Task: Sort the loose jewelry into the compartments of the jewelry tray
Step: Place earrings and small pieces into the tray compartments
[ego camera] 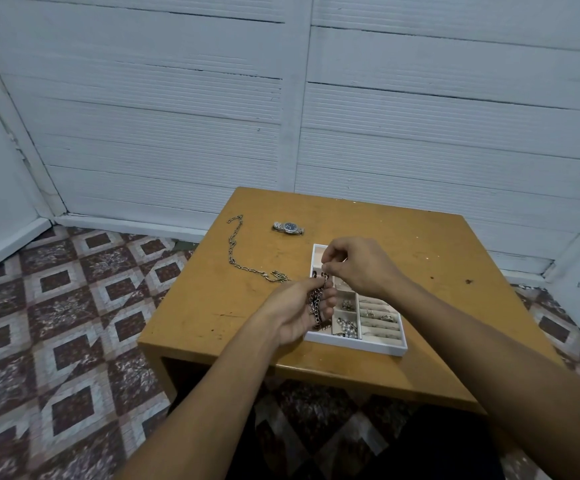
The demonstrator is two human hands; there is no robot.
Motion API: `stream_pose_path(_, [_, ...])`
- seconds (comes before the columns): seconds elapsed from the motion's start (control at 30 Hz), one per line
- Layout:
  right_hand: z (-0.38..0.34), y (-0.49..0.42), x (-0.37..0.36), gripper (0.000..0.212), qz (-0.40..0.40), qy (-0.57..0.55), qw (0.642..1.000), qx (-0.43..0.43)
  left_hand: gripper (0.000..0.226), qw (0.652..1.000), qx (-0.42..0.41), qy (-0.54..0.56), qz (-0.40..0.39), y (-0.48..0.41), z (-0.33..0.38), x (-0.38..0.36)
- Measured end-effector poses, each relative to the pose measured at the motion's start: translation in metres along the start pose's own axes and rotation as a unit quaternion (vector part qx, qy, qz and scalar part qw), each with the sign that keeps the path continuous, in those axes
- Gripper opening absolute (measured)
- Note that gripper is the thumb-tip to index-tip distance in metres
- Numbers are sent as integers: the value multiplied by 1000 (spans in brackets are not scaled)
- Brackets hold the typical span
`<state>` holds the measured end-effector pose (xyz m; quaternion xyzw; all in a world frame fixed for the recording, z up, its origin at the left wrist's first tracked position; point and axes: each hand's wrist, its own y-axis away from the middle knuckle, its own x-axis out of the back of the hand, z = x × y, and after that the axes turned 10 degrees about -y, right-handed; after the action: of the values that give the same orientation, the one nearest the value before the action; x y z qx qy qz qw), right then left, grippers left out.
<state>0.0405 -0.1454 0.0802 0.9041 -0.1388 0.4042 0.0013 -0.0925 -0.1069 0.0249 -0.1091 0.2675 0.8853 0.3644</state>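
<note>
Fingers [330, 295] of the left hand [293, 315] curl round a bunched link chain [316, 301], held over the left side of the white jewelry tray [357, 345]. Just beyond, the right hand [359, 266] pinches the chain's upper end between thumb and fingertips [327, 269], above the tray's far compartments.

The sorting looks well along. The near compartments hold a pearl piece [345, 329], a small cluster piece [348, 305] and rings [380, 316] tucked into the ring rolls. The chain in hand has yet to be laid in a compartment.

Farther out on the wooden table [420, 237], two pieces are still loose: a long chain necklace [238, 258] stretched out to the left of the tray, and a wristwatch [288, 227] beyond it.
</note>
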Motion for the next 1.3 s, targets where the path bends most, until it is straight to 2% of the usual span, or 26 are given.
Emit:
stream_pose_path(0.27, [-3,19,-9,8,-23,-42,999,-19,25,994,-64,39,81,-4,0,-11])
stream_pose_path(0.43, [3,31,-23,11,-22,-39,999,-23,23,990,-53,57,121,1,-4,-11])
stream_pose_path(0.53, [5,38,-19,15,-17,-76,997,-26,27,988,-48,96,115,4,-6,-10])
stream_pose_path(0.7, [9,42,-12,11,30,-115,992,-47,14,988,-45,124,82,11,-8,-12])
stream_pose_path(0.77, [12,42,-15,10,41,-123,990,-54,11,989,-42,111,92,12,-10,-15])
stream_pose_path(1.0, [18,47,-21,7,52,-171,981,-73,25,983,-68,31,168,17,-19,-19])
stream_pose_path(1.3, [23,47,-20,9,61,-160,983,-71,29,985,-69,10,156,21,-20,-18])
